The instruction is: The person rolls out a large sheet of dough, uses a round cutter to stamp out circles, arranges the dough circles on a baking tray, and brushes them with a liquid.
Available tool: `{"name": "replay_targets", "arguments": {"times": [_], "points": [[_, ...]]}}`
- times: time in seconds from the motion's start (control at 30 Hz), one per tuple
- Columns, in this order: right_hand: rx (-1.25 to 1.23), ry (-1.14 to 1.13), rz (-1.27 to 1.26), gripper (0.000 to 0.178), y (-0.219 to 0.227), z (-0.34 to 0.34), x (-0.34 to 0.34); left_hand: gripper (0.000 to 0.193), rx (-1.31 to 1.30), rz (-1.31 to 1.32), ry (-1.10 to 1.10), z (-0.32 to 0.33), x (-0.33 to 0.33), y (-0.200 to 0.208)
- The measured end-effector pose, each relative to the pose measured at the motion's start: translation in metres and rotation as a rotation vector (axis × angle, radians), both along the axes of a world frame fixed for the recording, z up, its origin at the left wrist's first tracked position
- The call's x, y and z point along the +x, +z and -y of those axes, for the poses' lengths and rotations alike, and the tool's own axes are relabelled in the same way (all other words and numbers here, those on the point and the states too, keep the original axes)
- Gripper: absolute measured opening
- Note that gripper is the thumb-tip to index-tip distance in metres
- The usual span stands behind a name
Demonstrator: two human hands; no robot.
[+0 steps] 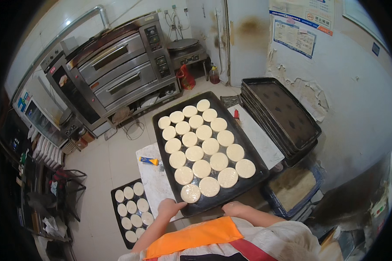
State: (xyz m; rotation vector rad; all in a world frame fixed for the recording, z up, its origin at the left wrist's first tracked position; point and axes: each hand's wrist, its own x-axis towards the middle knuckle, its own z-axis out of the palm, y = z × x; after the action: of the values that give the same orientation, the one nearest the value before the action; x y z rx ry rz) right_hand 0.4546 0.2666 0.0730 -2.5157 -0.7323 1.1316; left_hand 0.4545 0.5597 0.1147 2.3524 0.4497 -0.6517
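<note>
A large black baking tray (pixel 252 150) lies in front of me over a white worktable (pixel 154 185). Rows of round, flat, pale dough discs (pixel 210 146) fill it; the one nearest my left hand looks glossy. My left hand (pixel 170 209) grips the tray's near left corner, thumb on the rim and the other fingers partly hidden. Along the near edge, my right hand (pixel 234 209) is closed at the rim, its fingertips out of sight under the tray. A yellow-and-blue scraper-like tool (pixel 149 161) rests on the table to the left.
Another tray of dough discs (pixel 133 209) sits low at left. Stacked black trays (pixel 281 111) stand at right, above a blue crate (pixel 287 213) holding pale, flour-like material. A steel deck oven (pixel 117 65) and a round griddle (pixel 183 44) line the far wall. A red-handled item (pixel 236 114) lies right of the tray.
</note>
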Motion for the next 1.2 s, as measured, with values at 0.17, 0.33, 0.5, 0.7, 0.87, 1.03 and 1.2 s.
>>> {"name": "replay_targets", "arguments": {"times": [0.17,0.33,0.5,0.7,0.87,1.03,1.2], "points": [[-0.023,0.060,0.038,0.037,0.002,-0.050,-0.018,0.037,-0.125,0.080,0.013,-0.013,0.000,-0.003],[0.075,-0.036,0.016,0.045,-0.025,-0.083,-0.044,0.025,-0.669,0.197,0.142,0.000,-0.002,0.072],[0.605,-0.442,-0.473,0.044,-0.003,-0.086,-0.080,0.027,-0.520,0.160,0.023,-0.060,-0.020,0.053],[0.981,-1.042,-0.775,0.046,0.039,-0.116,-0.169,0.049,-0.399,-0.240,-0.323,-0.169,-0.027,-0.022],[1.426,-1.476,-0.857,0.041,0.019,-0.135,-0.166,0.043,-1.265,-0.046,0.285,-0.157,0.125,-0.019],[1.550,-1.710,-0.592,0.026,0.000,-0.154,-0.144,0.017,-1.330,0.059,0.511,-0.146,0.123,-0.038],[1.265,-1.696,-0.501,0.023,0.025,-0.130,-0.151,0.025,-1.300,0.405,0.515,-0.141,0.071,-0.018]]}}
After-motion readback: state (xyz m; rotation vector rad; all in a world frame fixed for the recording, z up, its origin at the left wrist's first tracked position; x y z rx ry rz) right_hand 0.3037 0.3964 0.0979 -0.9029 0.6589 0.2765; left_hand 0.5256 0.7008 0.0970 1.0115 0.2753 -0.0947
